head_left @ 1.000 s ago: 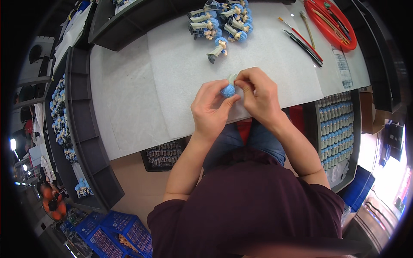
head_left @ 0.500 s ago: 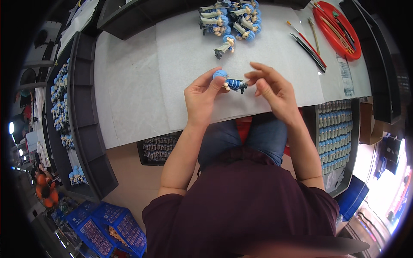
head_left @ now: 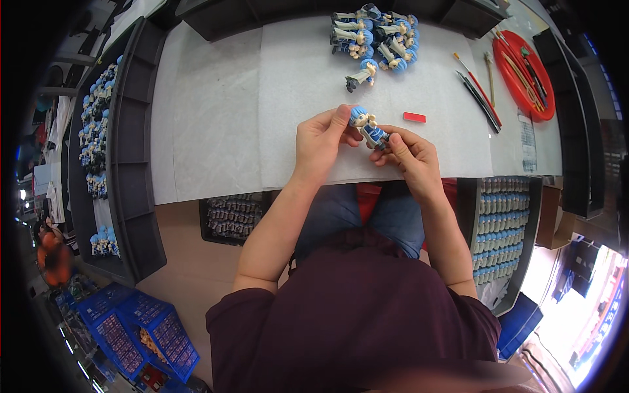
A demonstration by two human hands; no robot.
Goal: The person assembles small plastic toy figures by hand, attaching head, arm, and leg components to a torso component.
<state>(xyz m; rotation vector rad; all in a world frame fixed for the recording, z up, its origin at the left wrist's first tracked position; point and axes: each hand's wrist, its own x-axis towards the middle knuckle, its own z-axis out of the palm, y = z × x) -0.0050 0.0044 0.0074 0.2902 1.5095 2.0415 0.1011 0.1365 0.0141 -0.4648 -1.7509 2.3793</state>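
A small figurine [head_left: 375, 133] with blue hair and a blue-and-white outfit is held just above the paper-covered table, its face showing. My left hand [head_left: 321, 139] pinches it by the head, thumb on the blue hair. At the other end, the fingers of my right hand [head_left: 414, 157] close on its dark feet. A small red block [head_left: 414, 117] lies on the paper just beyond my right hand. Farther off lies a single similar figurine [head_left: 362, 75], beside a cluster of figurines [head_left: 397, 46] lying close together.
Paintbrushes and dark pens [head_left: 478, 101] lie at the right, beside a red oval tray [head_left: 548, 105] with more tools. Dark bins [head_left: 134, 150] flank the table, the left one with figurines. Rows of figurines fill a tray [head_left: 501, 226] below the right edge. Blue crates [head_left: 141, 327] stand lower left.
My right hand has come in and taken hold of the figurine's feet. The figurine is turned so its face shows. The red block is now visible; the whole view has shifted slightly.
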